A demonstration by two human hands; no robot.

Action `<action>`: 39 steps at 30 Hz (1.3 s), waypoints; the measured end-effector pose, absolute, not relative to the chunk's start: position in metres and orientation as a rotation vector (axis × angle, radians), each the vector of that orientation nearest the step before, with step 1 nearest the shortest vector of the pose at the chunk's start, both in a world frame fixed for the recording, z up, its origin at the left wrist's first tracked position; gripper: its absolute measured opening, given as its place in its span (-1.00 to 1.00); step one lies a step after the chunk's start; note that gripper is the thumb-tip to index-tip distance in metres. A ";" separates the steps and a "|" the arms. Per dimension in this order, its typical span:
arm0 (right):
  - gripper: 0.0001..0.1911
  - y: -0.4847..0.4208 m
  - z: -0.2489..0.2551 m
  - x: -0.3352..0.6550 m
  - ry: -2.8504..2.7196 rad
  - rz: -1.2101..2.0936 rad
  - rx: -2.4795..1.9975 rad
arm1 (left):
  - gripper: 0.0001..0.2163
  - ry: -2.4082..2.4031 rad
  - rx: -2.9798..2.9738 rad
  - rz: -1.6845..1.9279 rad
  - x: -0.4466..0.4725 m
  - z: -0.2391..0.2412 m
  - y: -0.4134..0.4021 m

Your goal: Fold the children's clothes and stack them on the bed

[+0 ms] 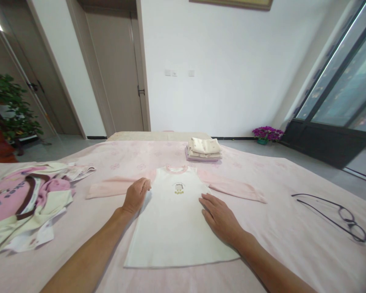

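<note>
A small long-sleeved shirt point(173, 232) lies spread on the pink cloth, its white body facing up with a little printed figure on the chest. Its pink sleeves stretch out to both sides, and the pink collar points away from me. At the left edge of the body, just below the sleeve, my left hand point(137, 196) has its fingers curled together on the fabric; the fingertips are partly hidden. My right hand point(220, 215) rests flat on the right side of the body, fingers extended toward the middle.
A neat stack of folded clothes point(203, 150) sits beyond the shirt. Crumpled pink and cream clothes point(27, 203) lie to the left. Eyeglasses point(347, 219) rest on the pink cloth point(280, 240) at right. Behind are a white wall, doors and purple flowers point(266, 133).
</note>
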State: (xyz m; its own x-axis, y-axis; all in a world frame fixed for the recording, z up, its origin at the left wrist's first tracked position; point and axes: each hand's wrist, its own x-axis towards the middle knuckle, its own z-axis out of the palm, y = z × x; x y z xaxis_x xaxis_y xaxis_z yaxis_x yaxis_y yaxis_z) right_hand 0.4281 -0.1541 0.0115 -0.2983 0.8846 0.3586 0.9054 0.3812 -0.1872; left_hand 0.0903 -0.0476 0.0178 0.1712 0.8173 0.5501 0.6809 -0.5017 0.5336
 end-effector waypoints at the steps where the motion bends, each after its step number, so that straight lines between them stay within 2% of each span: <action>1: -0.58 -0.154 0.011 0.428 -2.249 -0.071 -1.553 | -0.64 1.441 2.269 1.220 0.091 0.018 -0.048; 4: -0.59 -0.154 0.012 0.428 -2.245 -0.069 -1.557 | -0.70 1.334 2.302 1.195 0.096 0.017 -0.050; 7: -0.59 -0.155 0.014 0.427 -2.238 -0.062 -1.553 | -0.89 1.135 2.405 1.110 0.105 0.016 -0.055; 10: -0.59 -0.155 0.014 0.427 -2.235 -0.060 -1.551 | -0.67 0.959 2.542 0.851 0.114 0.016 -0.062; 12: -0.60 -0.155 0.014 0.427 -2.231 -0.064 -1.548 | -0.60 0.903 2.608 0.686 0.119 0.017 -0.066; 16: -0.60 -0.155 0.012 0.428 -2.227 -0.078 -1.525 | -0.82 0.929 2.581 0.661 0.122 0.020 -0.071; 19: -0.60 -0.155 0.011 0.428 -2.225 -0.086 -1.520 | -0.87 0.929 2.535 0.724 0.121 0.022 -0.071; 24: -0.60 -0.154 0.013 0.428 -2.247 -0.064 -1.546 | -0.65 0.972 2.597 0.639 0.122 0.021 -0.070; 28: -0.59 -0.155 0.015 0.427 -2.258 -0.056 -1.554 | -0.76 0.966 2.580 0.671 0.122 0.021 -0.069; 32: -0.59 -0.156 0.016 0.427 -2.247 -0.049 -1.559 | -0.65 1.003 2.598 0.629 0.122 0.021 -0.070; 36: -0.60 -0.156 0.017 0.426 -2.240 -0.042 -1.548 | -0.70 1.007 2.591 0.620 0.121 0.019 -0.068; 39: -0.60 -0.156 0.016 0.426 -2.233 -0.051 -1.540 | -0.66 1.012 2.613 0.589 0.120 0.017 -0.066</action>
State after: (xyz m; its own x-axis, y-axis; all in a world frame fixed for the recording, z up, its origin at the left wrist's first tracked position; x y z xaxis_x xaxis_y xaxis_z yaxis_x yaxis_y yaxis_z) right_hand 0.4264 -0.1562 0.0164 -0.2945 0.8844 0.3622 0.8998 0.3843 -0.2065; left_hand 0.1202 -0.0664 0.0166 0.6719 0.6891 0.2713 0.5764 -0.7166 0.3928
